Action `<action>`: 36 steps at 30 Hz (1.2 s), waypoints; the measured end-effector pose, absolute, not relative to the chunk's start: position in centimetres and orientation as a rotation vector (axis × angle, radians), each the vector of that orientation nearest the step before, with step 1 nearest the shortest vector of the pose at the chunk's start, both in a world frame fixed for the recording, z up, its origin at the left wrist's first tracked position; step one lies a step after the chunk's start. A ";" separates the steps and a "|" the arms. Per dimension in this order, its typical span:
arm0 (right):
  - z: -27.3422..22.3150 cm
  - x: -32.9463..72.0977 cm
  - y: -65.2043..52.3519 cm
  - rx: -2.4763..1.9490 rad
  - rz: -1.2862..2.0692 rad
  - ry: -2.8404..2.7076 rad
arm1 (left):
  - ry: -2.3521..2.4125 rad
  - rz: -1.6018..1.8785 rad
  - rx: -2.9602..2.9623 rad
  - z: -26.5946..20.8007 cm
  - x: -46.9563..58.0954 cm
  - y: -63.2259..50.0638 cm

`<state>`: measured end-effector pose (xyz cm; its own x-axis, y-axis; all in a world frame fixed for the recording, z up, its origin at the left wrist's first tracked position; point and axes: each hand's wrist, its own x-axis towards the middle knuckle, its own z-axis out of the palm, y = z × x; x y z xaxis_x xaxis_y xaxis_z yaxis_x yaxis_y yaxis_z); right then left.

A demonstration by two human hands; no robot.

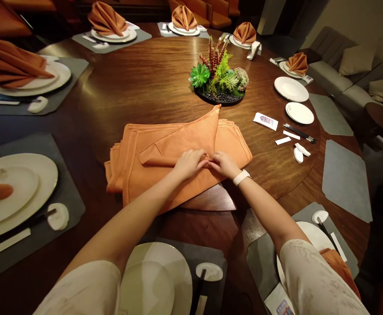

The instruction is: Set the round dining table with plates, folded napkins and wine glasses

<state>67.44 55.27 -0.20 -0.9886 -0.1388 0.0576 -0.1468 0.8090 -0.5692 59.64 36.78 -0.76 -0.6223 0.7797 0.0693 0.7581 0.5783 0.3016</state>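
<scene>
An orange cloth napkin, partly folded to a point at its far end, lies on a stack of flat orange napkins on the wooden table. My left hand pinches the napkin's near edge, its fingers bent over the cloth. Right beside it, my right hand grips the same gathered edge between thumb and fingers, with a white watch band on the wrist. Both hands almost meet at the bunched cloth. Below my arms is a white plate setting on a grey placemat.
A plant arrangement stands beyond the stack. Fanned orange napkins sit on plates around the table. To the right are loose white plates, chopsticks, a printed packet and bare grey placemats.
</scene>
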 end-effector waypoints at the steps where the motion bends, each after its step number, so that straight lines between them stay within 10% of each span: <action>1: -0.4 66.9 55.5 0.208 0.987 -2.983 | 2.748 0.452 1.361 -0.7 59.7 36.7; 14: -1.2 66.5 56.2 0.219 1.198 -2.820 | 2.646 0.416 1.348 -1.2 57.6 37.5; 22: -1.1 66.0 58.1 0.199 2.010 -2.891 | 2.677 0.293 1.378 1.0 61.5 36.8; 31: -1.2 70.3 56.2 0.175 1.198 -2.767 | 2.535 0.475 1.322 0.6 60.9 37.3; 36: -3.3 69.2 56.7 0.023 1.460 -2.706 | 2.715 0.362 1.463 0.0 61.5 37.5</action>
<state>69.15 56.69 -3.26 -0.9977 0.0186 0.0657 -0.0447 0.5498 -0.8341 61.45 37.46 0.03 -0.5553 0.8280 0.0779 0.8195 0.5289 0.2207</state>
